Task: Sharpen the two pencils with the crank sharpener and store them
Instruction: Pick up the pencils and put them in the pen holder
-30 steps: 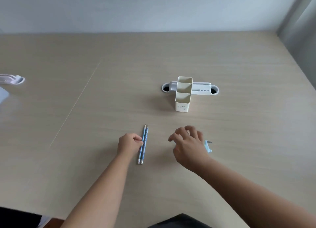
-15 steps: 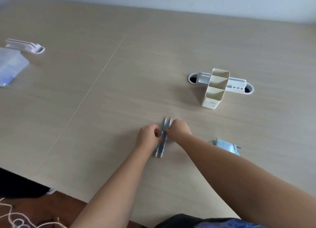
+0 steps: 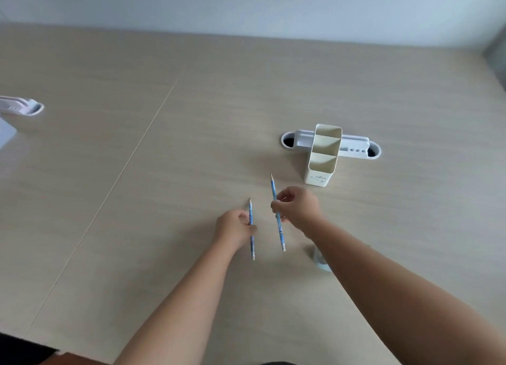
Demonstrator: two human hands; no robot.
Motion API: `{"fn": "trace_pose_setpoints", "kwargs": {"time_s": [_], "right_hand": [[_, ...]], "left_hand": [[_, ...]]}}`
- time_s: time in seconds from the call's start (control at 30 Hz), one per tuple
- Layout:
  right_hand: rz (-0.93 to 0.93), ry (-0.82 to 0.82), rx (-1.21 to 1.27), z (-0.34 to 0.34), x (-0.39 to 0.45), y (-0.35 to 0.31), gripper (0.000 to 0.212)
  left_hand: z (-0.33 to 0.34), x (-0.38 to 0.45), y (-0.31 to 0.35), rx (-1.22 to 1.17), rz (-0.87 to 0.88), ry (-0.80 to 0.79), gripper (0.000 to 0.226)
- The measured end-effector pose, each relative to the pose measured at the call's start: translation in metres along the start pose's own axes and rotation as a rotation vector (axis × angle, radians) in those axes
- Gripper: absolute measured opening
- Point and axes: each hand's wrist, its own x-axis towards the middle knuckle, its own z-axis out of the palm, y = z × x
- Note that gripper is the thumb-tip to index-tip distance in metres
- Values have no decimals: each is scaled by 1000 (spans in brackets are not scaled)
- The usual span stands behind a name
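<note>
My left hand (image 3: 234, 232) pinches one blue pencil (image 3: 251, 241), its tip pointing away from me, low over the table. My right hand (image 3: 298, 207) grips a second blue pencil (image 3: 279, 227), lifted and set apart to the right, tip also pointing away. The pale blue crank sharpener (image 3: 320, 259) sits on the table just under my right forearm, mostly hidden by it. A cream pencil holder (image 3: 321, 156) with two open compartments stands upright beyond my right hand.
A white cable grommet tray (image 3: 353, 145) is set in the wooden table (image 3: 164, 173) behind the holder. A white object (image 3: 22, 107) and a translucent box corner (image 3: 5, 134) lie at the far left edge. A wall runs along the table's far side.
Both pencils lay side by side on the table; now each hand holds one and they are separated. My right hand has risen to the right with its pencil.
</note>
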Motion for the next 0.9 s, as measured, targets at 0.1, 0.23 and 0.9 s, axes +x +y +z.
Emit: {"fn": "trace_pose_setpoints", "kwargs": {"time_s": [0.1, 0.23, 0.9], "right_hand": [[-73, 102, 147, -50, 3, -10, 17], [-118, 268, 181, -110, 14, -22, 16], [-312, 194, -399, -105, 83, -21, 25]], "left_hand": [[8, 2, 31, -235, 25, -66, 43], [20, 2, 91, -420, 204, -71, 40], [92, 46, 135, -204, 311, 137, 15]]}}
